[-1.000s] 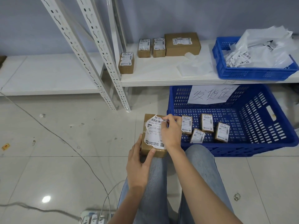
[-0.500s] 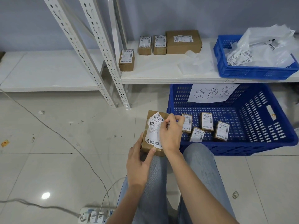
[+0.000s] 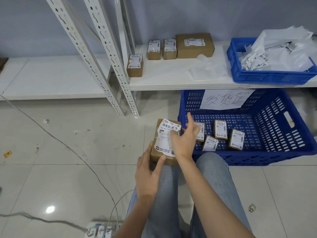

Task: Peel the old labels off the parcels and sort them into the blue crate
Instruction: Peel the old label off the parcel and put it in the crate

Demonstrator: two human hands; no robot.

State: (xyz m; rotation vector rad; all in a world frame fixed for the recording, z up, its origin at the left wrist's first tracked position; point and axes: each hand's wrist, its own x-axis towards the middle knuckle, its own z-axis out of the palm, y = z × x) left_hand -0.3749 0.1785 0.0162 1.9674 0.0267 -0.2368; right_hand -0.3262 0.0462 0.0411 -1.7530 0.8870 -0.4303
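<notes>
We have the cardboard parcel (image 3: 164,143) propped on our left knee, just beside the near-left corner of the blue crate (image 3: 283,134), and our left hand (image 3: 149,174) braces its near end, thumb lying along the lower edge and fingers tucked against the left side. Our right hand (image 3: 184,140) is over the right half of the box with its fingers spread and the forefinger pointing up; whether thumb and a finger are pinching the paper underneath, we cannot tell from here. The old label (image 3: 167,136) lies wrinkled across the top face, its upper edge looking slightly lifted, so we judge the peel as barely begun. The box looks light and stiff enough to be steadied by one hand without crushing, though its corners would dent under a hard squeeze. The label is thin paper on adhesive, likely to tear if we yank it, so the place to take hold is that raised upper corner, drawing it low and slowly toward us while the left hand keeps the box from sliding on the denim. Four small labelled parcels (image 3: 221,132) already sit on the crate floor, and more boxes (image 3: 194,45) wait on the white shelf (image 3: 171,79) above.
</notes>
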